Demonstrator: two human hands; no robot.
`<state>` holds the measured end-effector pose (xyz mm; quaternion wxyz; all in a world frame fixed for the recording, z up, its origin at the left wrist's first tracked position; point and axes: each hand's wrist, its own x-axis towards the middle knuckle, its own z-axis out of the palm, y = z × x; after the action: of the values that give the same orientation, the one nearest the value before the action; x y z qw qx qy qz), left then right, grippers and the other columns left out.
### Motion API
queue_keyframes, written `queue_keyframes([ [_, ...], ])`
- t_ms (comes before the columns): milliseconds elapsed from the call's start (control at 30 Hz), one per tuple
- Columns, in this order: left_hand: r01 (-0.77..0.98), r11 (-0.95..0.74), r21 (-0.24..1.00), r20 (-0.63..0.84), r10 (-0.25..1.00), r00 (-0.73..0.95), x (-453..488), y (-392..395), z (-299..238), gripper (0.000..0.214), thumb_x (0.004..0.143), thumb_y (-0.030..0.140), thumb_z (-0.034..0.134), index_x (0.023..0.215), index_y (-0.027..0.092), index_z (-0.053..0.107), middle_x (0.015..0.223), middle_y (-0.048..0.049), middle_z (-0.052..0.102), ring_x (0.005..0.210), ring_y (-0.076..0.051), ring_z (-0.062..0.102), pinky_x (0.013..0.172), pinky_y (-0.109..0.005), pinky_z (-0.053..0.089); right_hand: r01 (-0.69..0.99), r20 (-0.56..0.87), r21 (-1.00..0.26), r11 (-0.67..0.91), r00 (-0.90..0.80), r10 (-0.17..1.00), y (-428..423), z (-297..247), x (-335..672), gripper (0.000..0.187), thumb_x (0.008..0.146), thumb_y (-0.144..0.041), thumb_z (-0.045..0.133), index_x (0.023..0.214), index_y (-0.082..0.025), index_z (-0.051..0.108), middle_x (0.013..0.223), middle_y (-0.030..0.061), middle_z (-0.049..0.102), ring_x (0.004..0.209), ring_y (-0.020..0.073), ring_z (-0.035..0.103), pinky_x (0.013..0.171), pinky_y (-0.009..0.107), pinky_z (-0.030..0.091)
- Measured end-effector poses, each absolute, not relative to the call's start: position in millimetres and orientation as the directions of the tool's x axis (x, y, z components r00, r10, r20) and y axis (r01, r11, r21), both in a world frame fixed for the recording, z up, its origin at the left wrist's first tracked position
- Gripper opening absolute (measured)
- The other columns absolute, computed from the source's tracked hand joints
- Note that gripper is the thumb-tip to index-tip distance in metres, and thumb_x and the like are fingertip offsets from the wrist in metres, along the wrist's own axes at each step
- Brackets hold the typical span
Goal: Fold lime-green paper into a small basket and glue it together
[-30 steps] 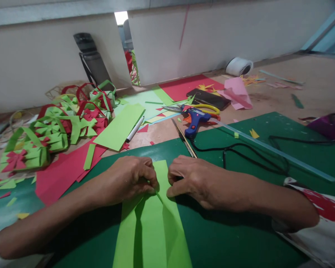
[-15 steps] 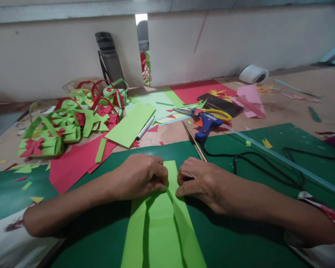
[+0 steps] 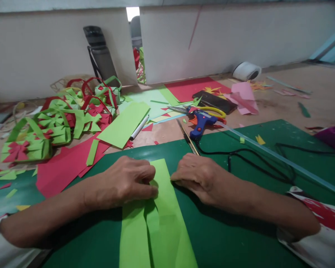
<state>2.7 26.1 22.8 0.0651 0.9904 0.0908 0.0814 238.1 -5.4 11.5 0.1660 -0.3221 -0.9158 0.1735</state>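
The near end of the folded paper (image 3: pixel 173 227) runs out of the bottom of the view, so its full length cannot be seen. The left hand (image 3: pixel 131 182) covers part of its left side toward the far end, and the undersides of those fingers are hidden. The fingertips of the right hand (image 3: pixel 198 178) are tucked out of sight too. Both sleeves (image 3: pixel 321 223) are cut off by the frame, as is a purple thing (image 3: pixel 332 138) at the right edge, too incomplete to name. The scissors (image 3: pixel 177 109) are partly covered by the glue gun (image 3: pixel 203 123), and the baskets (image 3: pixel 28 149) overlap so much that they are hard to count.

The paper lies on the green mat (image 3: pixel 226 238), in front of the person, its far end between the two hands. A dark gap shows along its folds, starting just below the left thumb. The left hand rests on the paper; the right is at its right edge, touching or just beside it.

Both forearms slant inward from the sides, knuckles up. The left fingers are curled, with thumb and forefinger a little apart; whether they pinch the paper cannot be told. The right fingers are bunched, pointing left, and whether they grasp anything is unclear.
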Motion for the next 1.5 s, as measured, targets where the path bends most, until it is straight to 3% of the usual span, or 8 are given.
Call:
queue_keyframes([
  [267, 0.095, -0.995, -0.001, 0.302, 0.09, 0.949, -4.7, 22.6, 15.0, 0.018, 0.087, 0.012, 0.039, 0.096, 0.018, 0.053, 0.06, -0.0019, 0.051, 0.054, -0.015, 0.042, 0.049, -0.031, 0.026, 0.645, 0.155, -0.581, 0.496, -0.511, 0.845, -5.6, 11.3, 232.7, 0.007, 0.083, -0.017, 0.054, 0.085, -0.015, 0.06, 0.075, 0.002, 0.062, 0.067, 0.0125, 0.052, 0.064, 0.025, 0.036],
  [367, 0.088, -0.996, -0.019, 0.305, 0.079, 0.949, -5.9, 23.2, 13.0, 0.017, 0.086, 0.012, 0.038, 0.096, 0.017, 0.051, 0.065, -0.0043, 0.055, 0.054, -0.016, 0.043, 0.05, -0.032, 0.026, 0.648, 0.1, -0.652, 0.394, -0.441, 0.892, -7.6, 13.4, 227.6, 0.003, 0.081, -0.016, 0.055, 0.083, -0.017, 0.056, 0.064, -0.0026, 0.057, 0.058, 0.0099, 0.048, 0.057, 0.023, 0.035],
  [533, 0.07, -0.989, -0.13, 0.339, 0.022, 0.941, -6.7, 22.6, 7.5, 0.013, 0.086, 0.013, 0.039, 0.087, 0.016, 0.052, 0.066, -0.0054, 0.058, 0.053, -0.016, 0.043, 0.048, -0.032, 0.023, 0.516, -0.017, -0.837, 0.18, -0.354, 0.935, -10.0, 12.2, 220.6, 0.022, 0.078, -0.017, 0.056, 0.099, -0.02, 0.05, 0.059, -0.0075, 0.055, 0.052, 0.0072, 0.05, 0.053, 0.02, 0.036],
  [633, 0.037, -0.985, -0.171, 0.363, -0.028, 0.931, -6.2, 21.6, 6.4, 0.01, 0.083, 0.014, 0.044, 0.082, 0.014, 0.054, 0.065, -0.0061, 0.058, 0.052, -0.017, 0.044, 0.046, -0.032, 0.023, 0.459, -0.042, -0.882, 0.105, -0.299, 0.953, -8.8, 9.0, 218.6, 0.035, 0.077, -0.019, 0.056, 0.111, -0.022, 0.046, 0.06, -0.0078, 0.056, 0.051, 0.0075, 0.05, 0.05, 0.019, 0.036],
  [767, 0.024, -0.982, -0.186, 0.369, -0.048, 0.928, -6.5, 20.5, 6.1, 0.01, 0.081, 0.012, 0.045, 0.081, 0.012, 0.054, 0.068, -0.0077, 0.059, 0.054, -0.018, 0.046, 0.046, -0.032, 0.025, 0.399, -0.039, -0.913, 0.086, -0.295, 0.955, -5.6, 5.9, 217.8, 0.049, 0.077, -0.019, 0.055, 0.123, -0.023, 0.04, 0.06, -0.0077, 0.056, 0.05, 0.0077, 0.05, 0.049, 0.019, 0.037],
  [1067, 0.033, -0.982, -0.184, 0.347, -0.034, 0.937, -6.1, 21.8, 3.9, 0.011, 0.086, 0.014, 0.041, 0.085, 0.013, 0.052, 0.068, -0.0061, 0.059, 0.055, -0.017, 0.047, 0.048, -0.032, 0.028, 0.34, -0.064, -0.939, 0.05, -0.314, 0.947, -1.5, 2.0, 214.0, 0.058, 0.071, -0.015, 0.059, 0.126, -0.02, 0.04, 0.054, -0.0096, 0.051, 0.047, 0.0064, 0.045, 0.044, 0.016, 0.035],
  [1333, 0.018, -0.988, -0.151, 0.335, -0.034, 0.942, -8.0, 22.4, 2.6, 0.01, 0.084, 0.013, 0.042, 0.079, 0.015, 0.051, 0.068, -0.0057, 0.058, 0.055, -0.017, 0.045, 0.048, -0.032, 0.025, 0.419, 0.02, -0.895, 0.154, -0.308, 0.951, -1.9, 0.1, 211.4, 0.052, 0.07, -0.007, 0.052, 0.121, -0.018, 0.044, 0.057, -0.0081, 0.051, 0.049, 0.0059, 0.045, 0.044, 0.015, 0.033],
  [1500, 0.038, -0.987, -0.157, 0.339, -0.018, 0.941, -7.3, 22.6, 3.8, 0.009, 0.083, 0.014, 0.049, 0.074, 0.016, 0.05, 0.062, -0.0018, 0.053, 0.052, -0.015, 0.042, 0.047, -0.031, 0.023, 0.284, 0.012, -0.954, 0.099, -0.293, 0.956, -2.6, 4.8, 208.5, 0.048, 0.069, -0.006, 0.053, 0.115, -0.016, 0.045, 0.056, -0.0092, 0.047, 0.047, 0.0045, 0.042, 0.042, 0.013, 0.033],
])
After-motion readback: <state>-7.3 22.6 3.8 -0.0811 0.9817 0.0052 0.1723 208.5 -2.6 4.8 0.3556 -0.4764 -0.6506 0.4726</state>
